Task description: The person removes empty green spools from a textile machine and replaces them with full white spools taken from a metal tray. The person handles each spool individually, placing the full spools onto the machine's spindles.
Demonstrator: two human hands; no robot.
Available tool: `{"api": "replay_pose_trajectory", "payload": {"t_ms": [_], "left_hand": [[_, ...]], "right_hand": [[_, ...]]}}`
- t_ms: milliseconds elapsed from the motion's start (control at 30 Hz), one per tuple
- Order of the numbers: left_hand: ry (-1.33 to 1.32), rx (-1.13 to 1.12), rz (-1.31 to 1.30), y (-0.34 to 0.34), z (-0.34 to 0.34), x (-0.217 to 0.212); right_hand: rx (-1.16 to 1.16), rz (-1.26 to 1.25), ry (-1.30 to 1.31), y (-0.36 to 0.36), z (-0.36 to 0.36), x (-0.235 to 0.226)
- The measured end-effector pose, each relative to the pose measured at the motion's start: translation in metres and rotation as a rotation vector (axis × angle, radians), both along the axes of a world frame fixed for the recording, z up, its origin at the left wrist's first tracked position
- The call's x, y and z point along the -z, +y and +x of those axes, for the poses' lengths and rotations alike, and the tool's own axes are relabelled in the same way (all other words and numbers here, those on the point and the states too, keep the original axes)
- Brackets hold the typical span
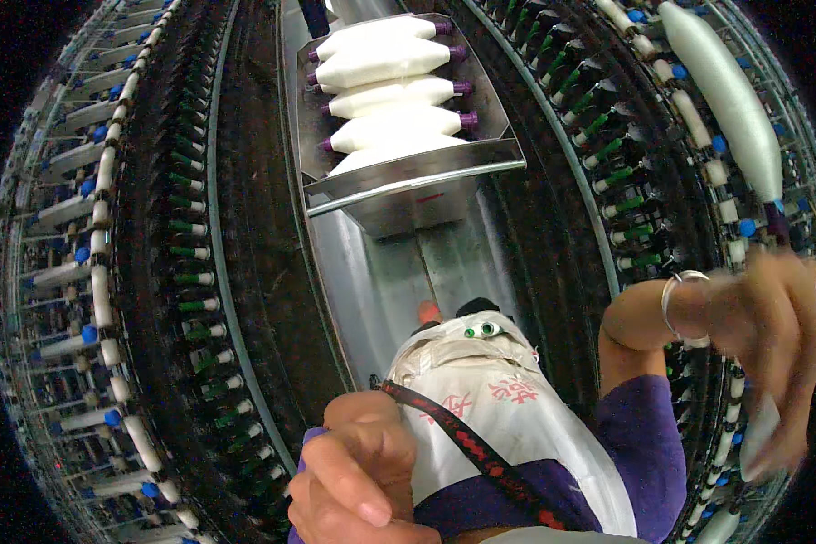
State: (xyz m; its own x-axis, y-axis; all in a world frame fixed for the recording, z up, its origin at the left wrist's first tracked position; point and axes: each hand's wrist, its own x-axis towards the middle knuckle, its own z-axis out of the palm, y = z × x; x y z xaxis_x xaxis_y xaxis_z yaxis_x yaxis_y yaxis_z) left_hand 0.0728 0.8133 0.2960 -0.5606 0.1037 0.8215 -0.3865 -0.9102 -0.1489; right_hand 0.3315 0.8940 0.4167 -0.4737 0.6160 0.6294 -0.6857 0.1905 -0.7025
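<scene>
My left hand [358,476] is held close to my body at the lower middle, its fingers curled in; what they hold, if anything, is hidden. Out to the right, my right hand [771,335] is raised beside the spinning frame and smeared by motion. Just above it hangs a full white roving bobbin [730,95] with a dark purple tube end. Partly behind its fingers shows another white bobbin [760,442]. A metal trolley [417,177] ahead of me carries several full white roving bobbins [385,63] with purple tube ends.
Spinning frames line both sides of a narrow aisle, with rows of green-and-white spindle bobbins [190,228] and white rollers with blue knobs [83,254]. Small green-ended tubes [490,329] sit in the pocket of my white apron [508,408]. A black-and-red strap [462,444] crosses it.
</scene>
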Motion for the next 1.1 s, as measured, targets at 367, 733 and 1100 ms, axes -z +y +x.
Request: {"api": "replay_pose_trajectory", "payload": {"t_ms": [367, 733, 1100], "left_hand": [[0.174, 0.037, -0.322, 0.105, -0.023, 0.023], [0.529, 0.493, -1.776, 0.416, 0.01, 0.228], [-0.603, 0.879, -1.594, 0.568, 0.006, 0.393]], "right_hand": [[0.759, -0.24, -1.323, 0.327, -0.016, 0.38], [0.756, 0.894, -1.802, 0.639, -0.078, 0.44], [0.435, 0.265, -1.618, 0.598, -0.067, 0.419]]}}
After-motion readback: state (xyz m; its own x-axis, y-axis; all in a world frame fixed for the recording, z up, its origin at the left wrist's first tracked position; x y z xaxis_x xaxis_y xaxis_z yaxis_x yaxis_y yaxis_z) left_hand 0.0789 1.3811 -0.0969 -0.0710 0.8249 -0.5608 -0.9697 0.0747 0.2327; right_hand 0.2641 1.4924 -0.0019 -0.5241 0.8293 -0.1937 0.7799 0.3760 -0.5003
